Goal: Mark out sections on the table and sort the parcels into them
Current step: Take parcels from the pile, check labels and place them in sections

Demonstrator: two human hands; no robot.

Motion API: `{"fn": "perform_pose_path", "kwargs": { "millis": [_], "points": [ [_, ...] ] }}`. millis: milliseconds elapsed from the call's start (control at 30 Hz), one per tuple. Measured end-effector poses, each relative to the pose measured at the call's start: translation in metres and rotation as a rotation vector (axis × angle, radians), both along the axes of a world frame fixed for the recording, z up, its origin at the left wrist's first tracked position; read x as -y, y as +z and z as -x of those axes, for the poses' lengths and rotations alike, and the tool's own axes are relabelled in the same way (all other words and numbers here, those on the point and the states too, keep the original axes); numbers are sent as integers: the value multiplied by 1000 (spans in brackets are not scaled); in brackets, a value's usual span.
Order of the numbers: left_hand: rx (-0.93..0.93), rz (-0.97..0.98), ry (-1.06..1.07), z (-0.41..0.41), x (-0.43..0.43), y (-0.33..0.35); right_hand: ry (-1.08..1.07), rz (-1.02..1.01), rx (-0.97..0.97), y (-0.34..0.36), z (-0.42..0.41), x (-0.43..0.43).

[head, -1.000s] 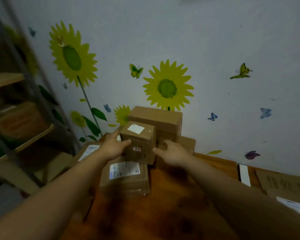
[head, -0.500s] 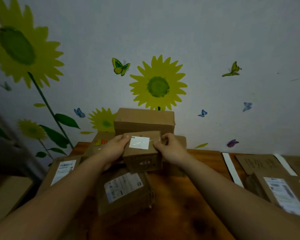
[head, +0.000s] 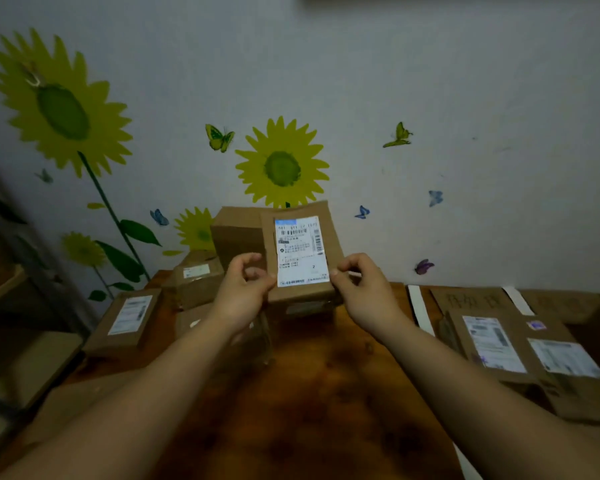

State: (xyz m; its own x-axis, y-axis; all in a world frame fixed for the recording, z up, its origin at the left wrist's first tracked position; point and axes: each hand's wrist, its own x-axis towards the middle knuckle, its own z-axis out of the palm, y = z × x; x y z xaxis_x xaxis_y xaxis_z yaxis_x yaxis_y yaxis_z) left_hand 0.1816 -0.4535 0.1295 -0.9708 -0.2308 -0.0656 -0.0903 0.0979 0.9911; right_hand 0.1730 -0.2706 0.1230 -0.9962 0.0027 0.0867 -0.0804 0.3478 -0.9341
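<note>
Cardboard parcel (head: 303,252), flat white label, between both hands' grips.

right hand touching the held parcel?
Touching. The head view shows the right hand with its thumb pressed on the label edge of the parcel.

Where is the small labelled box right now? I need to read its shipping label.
The small box is held up at centre, label facing the camera, between left hand and right hand.
</note>
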Motion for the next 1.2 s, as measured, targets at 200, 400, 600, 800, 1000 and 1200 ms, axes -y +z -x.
{"fn": "perform_pose_path", "kwargs": {
  "millis": [200,400,600,800,1000,1200],
  "points": [
    [-94,23,-55,-53,-27,13,2,147,-77,17,-52,-28],
    [-312,62,-66,-95,-25,39,6,120,-237,37,-100,-30],
    [-397,48,-136,-127,-14,48,-30,117,-296,44,-148,-18],
    [-207,99,-307,-149,-28,7,-191,-16,-137,3,-197,-31],
    [-100,105,-522,-179,-93,-4,-328,-78,-55,-11,-249,-89],
    [-112,139,-613,-197,-174,4,-403,-75,-93,-4,-291,-165]
  ]
}}
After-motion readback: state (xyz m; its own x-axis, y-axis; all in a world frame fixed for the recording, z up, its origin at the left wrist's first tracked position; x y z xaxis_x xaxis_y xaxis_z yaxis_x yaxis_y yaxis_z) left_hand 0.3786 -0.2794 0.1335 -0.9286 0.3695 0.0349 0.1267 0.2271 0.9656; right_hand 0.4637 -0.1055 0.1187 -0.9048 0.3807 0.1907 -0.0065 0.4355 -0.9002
